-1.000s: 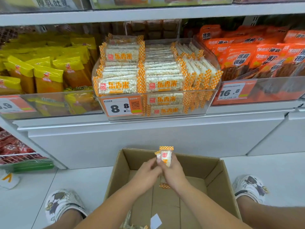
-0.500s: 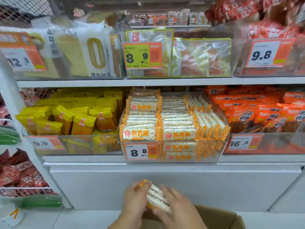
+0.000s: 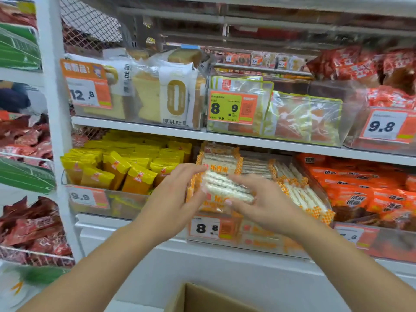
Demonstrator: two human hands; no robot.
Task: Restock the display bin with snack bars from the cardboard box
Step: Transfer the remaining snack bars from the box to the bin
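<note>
A pack of white snack bars [image 3: 226,187] with orange checked ends is held between both hands, in front of the clear display bin [image 3: 247,235] on the lower shelf. My left hand [image 3: 177,199] grips its left end and my right hand [image 3: 263,203] grips its right end. The bin carries an 8.8 price tag [image 3: 206,228] and holds several stacked packs of the same bars [image 3: 292,188]. Only a corner of the brown cardboard box [image 3: 202,298] shows at the bottom edge; its inside is hidden.
Yellow packets [image 3: 126,167] fill the bin to the left and orange packets [image 3: 364,188] the bin to the right. The shelf above holds bagged bread [image 3: 157,93] and clear pouches [image 3: 297,115]. A white upright post [image 3: 54,131] stands at the left.
Both hands have risen from the cardboard box up to the display bin, carrying the snack bar pack. The view has tilted upward, so the box has almost left the frame.
</note>
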